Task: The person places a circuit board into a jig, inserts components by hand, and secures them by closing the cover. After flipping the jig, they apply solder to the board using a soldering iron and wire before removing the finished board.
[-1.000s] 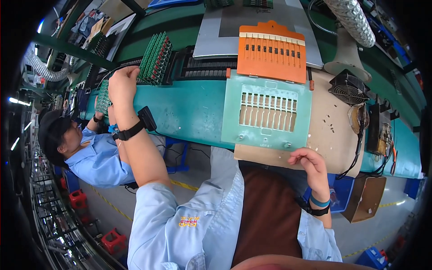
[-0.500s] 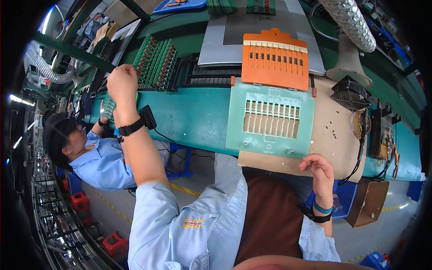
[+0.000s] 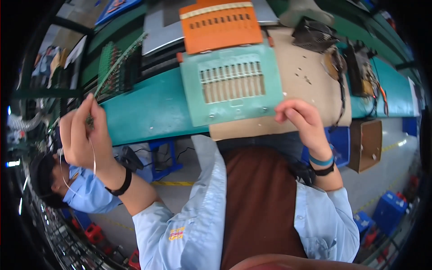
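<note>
My left hand (image 3: 87, 135) is raised at the left, its fingers pinched on the lower end of a thin green circuit board (image 3: 120, 59), seen nearly edge-on and slanting up to the right. A thin pale loop of wire (image 3: 93, 155) shows against this hand; whether it is held I cannot tell. My right hand (image 3: 301, 118) hovers by the near right corner of a pale green fixture plate (image 3: 234, 110), fingers loosely bent and somewhat apart, nothing visible in them. The plate has a row of slots, and its orange hinged cover (image 3: 220, 36) stands folded back, with small dark parts in a row.
More green boards (image 3: 108, 67) stand in a rack behind my left hand. A black fan (image 3: 315, 33) and a dark device with cables (image 3: 360, 67) sit to the right. Tiny dark bits lie on brown cardboard (image 3: 292, 58). A co-worker (image 3: 54, 175) is at the left.
My left hand has come down and nearer from the rack, now with a circuit board in it. The view has turned, shifting the fixture left. My right hand is closer to the plate's corner.
</note>
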`<state>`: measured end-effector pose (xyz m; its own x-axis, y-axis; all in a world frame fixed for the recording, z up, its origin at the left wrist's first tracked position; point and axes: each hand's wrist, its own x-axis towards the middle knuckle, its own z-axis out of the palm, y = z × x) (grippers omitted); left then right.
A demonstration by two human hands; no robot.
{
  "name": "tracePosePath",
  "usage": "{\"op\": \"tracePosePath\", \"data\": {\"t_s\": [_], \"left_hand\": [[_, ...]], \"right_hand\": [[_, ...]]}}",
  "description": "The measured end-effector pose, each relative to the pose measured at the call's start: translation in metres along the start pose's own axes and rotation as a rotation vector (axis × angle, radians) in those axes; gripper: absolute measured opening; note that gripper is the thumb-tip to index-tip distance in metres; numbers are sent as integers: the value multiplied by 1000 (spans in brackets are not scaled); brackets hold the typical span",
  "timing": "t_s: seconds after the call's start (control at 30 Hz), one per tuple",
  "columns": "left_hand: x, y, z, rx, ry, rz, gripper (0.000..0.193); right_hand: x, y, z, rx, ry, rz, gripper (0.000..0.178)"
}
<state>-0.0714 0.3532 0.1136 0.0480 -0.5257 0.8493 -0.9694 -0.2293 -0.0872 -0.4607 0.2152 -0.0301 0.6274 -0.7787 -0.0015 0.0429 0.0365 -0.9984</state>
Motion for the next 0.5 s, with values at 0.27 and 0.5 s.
{"op": "tracePosePath", "data": {"t_s": [0.27,0.5], "left_hand": [[-47,63,63,-517,60,301,28],[-73,80,71,-565,-77,483,32]], "right_hand": [[54,-14,4,250,-48,85,28],[41,-7,2,417,17,246,33]]}}
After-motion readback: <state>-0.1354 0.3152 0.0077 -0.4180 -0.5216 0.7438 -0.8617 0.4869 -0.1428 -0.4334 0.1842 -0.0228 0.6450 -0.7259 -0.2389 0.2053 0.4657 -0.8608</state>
